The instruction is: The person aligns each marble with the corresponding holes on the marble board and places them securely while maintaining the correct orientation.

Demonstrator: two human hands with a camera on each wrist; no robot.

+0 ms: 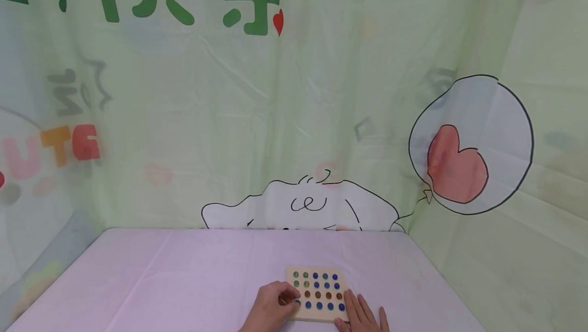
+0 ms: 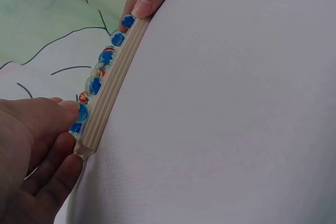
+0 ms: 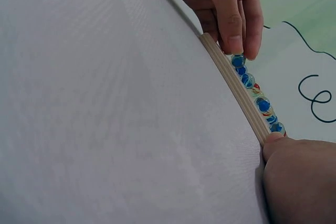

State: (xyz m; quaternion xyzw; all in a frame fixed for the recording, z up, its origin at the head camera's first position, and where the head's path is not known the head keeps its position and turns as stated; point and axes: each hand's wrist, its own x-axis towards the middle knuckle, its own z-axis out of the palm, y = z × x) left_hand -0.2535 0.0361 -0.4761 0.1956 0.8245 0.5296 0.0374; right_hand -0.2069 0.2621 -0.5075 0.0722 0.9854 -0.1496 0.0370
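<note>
A light wooden board [image 1: 313, 314] lies on the table, with rows of glass marbles sitting in it: greenish ones at the back left, reddish-brown ones in the third row and blue ones [image 1: 319, 305] along the front. At the board's front left corner my left hand [image 1: 271, 304] pinches a blue marble [image 3: 238, 61] between thumb and fingers. Part of the left column is covered by those fingers. My right hand [image 1: 363, 314] rests against the right side with its fingers fairly straight, the thumb [image 2: 143, 8] touching the front right corner.
A pale pinkish cloth [image 1: 184, 276] covers the table. Behind it hangs a light green curtain [image 1: 184, 118] printed with green characters, a dog-like outline [image 1: 275, 207] and a balloon with a red heart [image 1: 459, 169]. The curtain continues along both sides.
</note>
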